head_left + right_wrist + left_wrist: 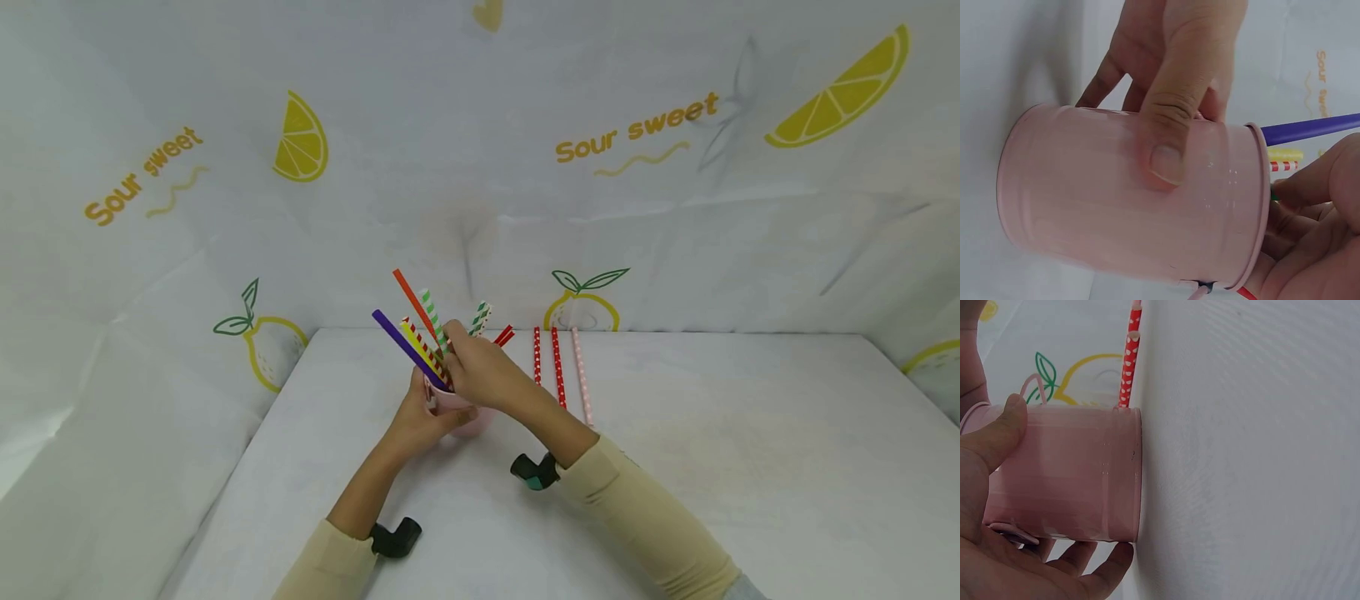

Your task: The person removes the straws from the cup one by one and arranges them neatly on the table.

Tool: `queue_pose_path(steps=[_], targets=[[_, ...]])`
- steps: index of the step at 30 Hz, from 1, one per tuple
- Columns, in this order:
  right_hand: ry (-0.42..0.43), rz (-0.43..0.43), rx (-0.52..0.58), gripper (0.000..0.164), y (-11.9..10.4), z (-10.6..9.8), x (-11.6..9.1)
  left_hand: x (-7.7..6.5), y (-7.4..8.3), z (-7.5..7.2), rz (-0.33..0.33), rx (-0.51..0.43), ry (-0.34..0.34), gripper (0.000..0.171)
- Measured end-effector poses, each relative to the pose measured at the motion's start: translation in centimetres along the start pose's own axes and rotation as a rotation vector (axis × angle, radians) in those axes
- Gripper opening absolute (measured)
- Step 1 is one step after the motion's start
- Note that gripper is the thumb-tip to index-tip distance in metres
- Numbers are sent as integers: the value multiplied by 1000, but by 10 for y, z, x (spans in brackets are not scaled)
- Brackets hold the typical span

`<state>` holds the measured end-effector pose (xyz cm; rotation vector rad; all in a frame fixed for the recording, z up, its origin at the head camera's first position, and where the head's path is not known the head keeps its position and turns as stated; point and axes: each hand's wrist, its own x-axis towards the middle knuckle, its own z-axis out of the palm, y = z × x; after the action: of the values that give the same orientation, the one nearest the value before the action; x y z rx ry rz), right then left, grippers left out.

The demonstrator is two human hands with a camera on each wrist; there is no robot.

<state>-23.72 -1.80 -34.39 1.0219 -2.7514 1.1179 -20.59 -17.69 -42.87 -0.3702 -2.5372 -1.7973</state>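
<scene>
A pink metal bucket stands upright on the table, holding several paper straws. My left hand grips its side, with the thumb across the front in the right wrist view. Over the rim, my right hand pinches a green-and-white striped straw among the others. Leaning left out of the bucket are a purple straw, an orange straw, a yellow straw and a red-striped one. Green-patterned straws and red straws show behind the right hand, their lower parts hidden.
Right of the bucket, two red dotted straws and a pale pink dotted straw lie side by side on the white table. A white cloth with lemon prints hangs behind the table.
</scene>
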Motion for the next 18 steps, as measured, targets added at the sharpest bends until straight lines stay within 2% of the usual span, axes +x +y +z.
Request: queue_pose_path(steps=[3, 7, 12, 18], targets=[[16, 23, 53, 32, 0, -3, -1, 0, 1, 1, -28, 10, 11, 99], [56, 22, 90, 40, 2, -7, -3, 1, 1, 1, -31, 16, 14, 101], [118, -16, 126, 38, 3, -10, -6, 1, 0, 0, -42, 5, 14, 100], [155, -44, 148, 37, 3, -13, -7, 1, 0, 1, -41, -6, 19, 100]])
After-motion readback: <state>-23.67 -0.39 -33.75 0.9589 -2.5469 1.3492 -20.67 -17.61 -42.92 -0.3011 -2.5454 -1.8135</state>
